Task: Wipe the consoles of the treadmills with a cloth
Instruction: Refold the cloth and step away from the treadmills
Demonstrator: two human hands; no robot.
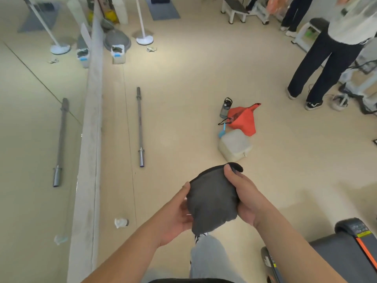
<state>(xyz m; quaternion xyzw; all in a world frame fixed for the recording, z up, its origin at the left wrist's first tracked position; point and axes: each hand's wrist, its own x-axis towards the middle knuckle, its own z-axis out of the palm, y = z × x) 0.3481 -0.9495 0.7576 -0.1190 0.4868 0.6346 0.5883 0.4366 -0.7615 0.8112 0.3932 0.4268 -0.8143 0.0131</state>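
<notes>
Your left hand point(179, 217) and right hand point(242, 193) both clutch the cloth point(212, 199) left of the treadmill point(336, 256), so fold what seems a bunched wad into a flat pad first.

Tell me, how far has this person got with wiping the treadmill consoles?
Done: nothing that shows; no console is in view, so wiped or not cannot be told. In hand: the left hand and right hand both grip a dark grey cloth above the floor. Left: reaching a console; only a treadmill's base shows at the lower right.
</notes>
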